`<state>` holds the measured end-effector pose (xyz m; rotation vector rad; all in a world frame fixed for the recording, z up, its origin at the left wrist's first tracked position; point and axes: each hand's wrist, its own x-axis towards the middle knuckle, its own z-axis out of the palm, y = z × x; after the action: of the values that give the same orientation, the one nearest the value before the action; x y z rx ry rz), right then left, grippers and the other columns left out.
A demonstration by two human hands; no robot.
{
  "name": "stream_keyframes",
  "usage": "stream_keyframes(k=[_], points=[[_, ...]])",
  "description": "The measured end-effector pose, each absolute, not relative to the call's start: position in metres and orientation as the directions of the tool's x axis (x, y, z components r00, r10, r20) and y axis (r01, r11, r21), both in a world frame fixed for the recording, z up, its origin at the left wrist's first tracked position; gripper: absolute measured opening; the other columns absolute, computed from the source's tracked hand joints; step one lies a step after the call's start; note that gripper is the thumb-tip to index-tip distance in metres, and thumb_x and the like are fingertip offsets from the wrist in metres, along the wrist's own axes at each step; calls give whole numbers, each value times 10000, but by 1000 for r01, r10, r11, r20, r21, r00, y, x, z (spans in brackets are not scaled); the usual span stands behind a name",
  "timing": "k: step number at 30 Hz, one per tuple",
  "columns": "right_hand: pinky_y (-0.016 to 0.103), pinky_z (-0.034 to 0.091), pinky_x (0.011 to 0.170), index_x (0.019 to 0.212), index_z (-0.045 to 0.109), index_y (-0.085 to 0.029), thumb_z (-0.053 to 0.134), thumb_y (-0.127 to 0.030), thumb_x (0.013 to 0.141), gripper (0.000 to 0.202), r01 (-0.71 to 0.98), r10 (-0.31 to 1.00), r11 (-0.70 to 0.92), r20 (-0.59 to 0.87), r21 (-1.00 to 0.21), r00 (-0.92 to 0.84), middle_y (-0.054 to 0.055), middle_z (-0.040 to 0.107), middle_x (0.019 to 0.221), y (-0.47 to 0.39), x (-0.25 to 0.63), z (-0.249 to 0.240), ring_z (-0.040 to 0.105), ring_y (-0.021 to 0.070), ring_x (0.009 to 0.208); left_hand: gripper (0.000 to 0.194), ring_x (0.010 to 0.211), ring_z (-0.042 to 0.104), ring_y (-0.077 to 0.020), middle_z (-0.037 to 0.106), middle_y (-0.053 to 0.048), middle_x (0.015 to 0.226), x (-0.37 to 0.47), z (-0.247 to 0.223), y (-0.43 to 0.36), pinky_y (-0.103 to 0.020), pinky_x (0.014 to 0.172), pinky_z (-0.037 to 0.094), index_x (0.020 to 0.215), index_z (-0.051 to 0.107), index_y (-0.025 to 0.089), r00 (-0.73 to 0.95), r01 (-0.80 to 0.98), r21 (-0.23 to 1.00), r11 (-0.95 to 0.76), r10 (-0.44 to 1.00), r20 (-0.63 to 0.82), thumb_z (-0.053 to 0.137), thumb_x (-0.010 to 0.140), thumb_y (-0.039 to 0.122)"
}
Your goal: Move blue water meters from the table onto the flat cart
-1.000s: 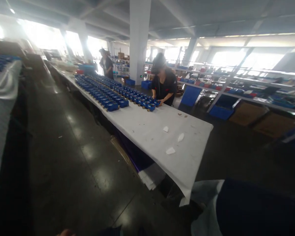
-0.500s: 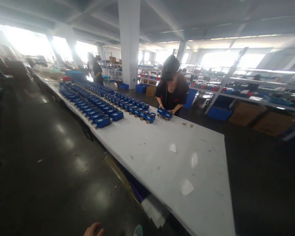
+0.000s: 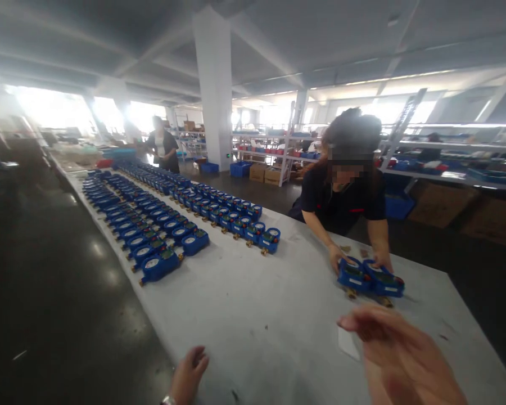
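Water meters [image 3: 370, 278], two blue ones with brass fittings, sit side by side on the white-covered counter [image 3: 253, 304], just ahead of the wearer's right hand [image 3: 398, 354]. They are under the hands of a co-worker [image 3: 341, 191] in a dark shirt who leans in from the far side, one hand on each meter, which reads as pushing the pair across the sheet rather than lifting them. The right hand hangs above the counter close to the camera, blurred, its fingers [image 3: 354, 323] spread and empty, pointing toward the pair but not touching it. The left hand [image 3: 188, 374] rests low at the counter's near edge, fingers loosely curled around nothing, a watch or bracelet at the wrist.

Further left, long rows of the same blue meters [image 3: 164, 214] run down the counter, dials up and all facing the same way, likely so each face can be read at a glance. A small white paper scrap [image 3: 348, 343] lies flat beside the right hand. A second person [image 3: 163, 149] stands at the far end, near a white pillar [image 3: 214, 90] and shelving with blue bins [image 3: 442, 163].
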<state>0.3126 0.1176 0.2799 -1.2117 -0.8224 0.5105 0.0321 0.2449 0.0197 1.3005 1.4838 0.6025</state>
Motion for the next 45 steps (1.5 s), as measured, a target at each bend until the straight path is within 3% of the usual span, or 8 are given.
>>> stream_keyframes(k=[6,11,18,22,26,37,42,45], points=[[348,482,773,1034,504,-133,530,-540,691,533,217,797,-146,15,-965,604,108,569,931,325,355,152,565,215,847,350,926,578,-159,614,-116,1060,132,28,473,-249,858,424,1117,526,51,208,715,699,10,952,-226,408,842,233],[288,464,812,1083,542,-63,431,-207,777,357,602,866,-446,-148,-662,478,122,588,945,474,364,41,580,174,831,356,1061,505,-228,568,-150,1120,209,-4,615,-307,942,351,1126,547,64,271,802,582,-134,950,-156,474,838,261],[401,416,880,1217,514,-255,533,-234,788,430,769,835,-549,-193,-327,515,141,508,1147,593,364,-7,488,296,1068,401,1010,470,-300,540,-180,1046,274,-42,692,-363,886,359,1069,547,44,301,871,427,-244,951,-71,478,826,356],[392,432,812,1051,623,-199,430,-216,834,291,781,810,-586,-168,-214,562,143,558,1023,614,364,-21,512,306,997,357,1005,471,-292,547,-175,1025,289,-52,709,-360,874,368,1030,562,50,313,877,404,-261,947,-67,452,831,325],[375,424,782,981,644,-149,295,-161,862,369,789,805,-594,-125,-156,580,144,584,949,612,365,-28,533,287,923,298,988,489,-277,563,-176,1004,294,-58,715,-353,859,376,980,589,50,323,879,395,-268,943,-80,407,834,235],[358,406,863,970,674,-204,403,-169,843,301,838,867,-492,-216,-238,448,118,593,992,451,350,-29,507,269,987,250,877,518,-249,594,-116,874,206,-58,587,-351,811,422,864,632,115,495,815,399,-421,863,-101,404,840,214],[417,366,962,1074,632,-290,455,-205,819,322,733,865,-496,-344,-466,367,65,561,1170,330,328,-31,467,279,1108,205,779,578,-236,630,-107,808,112,-78,501,-353,717,514,810,657,132,662,678,358,-642,745,82,466,740,106],[438,336,1013,1152,581,-271,452,-323,838,344,422,823,-564,-440,-710,360,48,535,1223,264,320,-27,442,268,1166,241,849,616,-225,652,-95,950,58,-80,470,-325,740,548,958,646,175,783,482,347,-804,574,241,520,754,195]])
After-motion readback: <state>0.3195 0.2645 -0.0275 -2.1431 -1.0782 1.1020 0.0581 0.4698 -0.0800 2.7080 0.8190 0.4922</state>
